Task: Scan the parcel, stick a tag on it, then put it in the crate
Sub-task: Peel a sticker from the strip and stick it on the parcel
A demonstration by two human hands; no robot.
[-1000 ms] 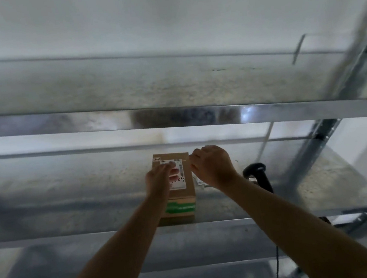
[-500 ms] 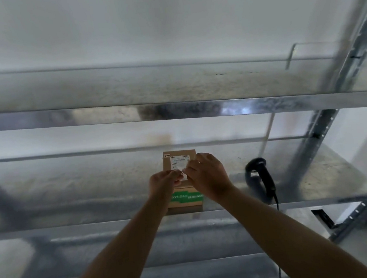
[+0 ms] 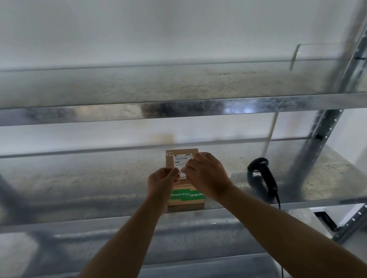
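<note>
A small brown cardboard parcel with a white printed label and a green band on its front lies on the metal shelf. Just above its top, my left hand and my right hand meet, fingertips pinched together on a small white tag. Most of the tag is hidden by my fingers. My hands cover the middle of the parcel. No crate is in view.
A black handheld barcode scanner stands on the shelf to the right of the parcel, its cable hanging over the front edge. Another shelf runs overhead, one lies below, and a perforated steel upright rises at the right.
My hands have drawn together over the parcel: the right one moved left from the parcel's right edge, and both now pinch the small white tag. The view has shifted slightly.
</note>
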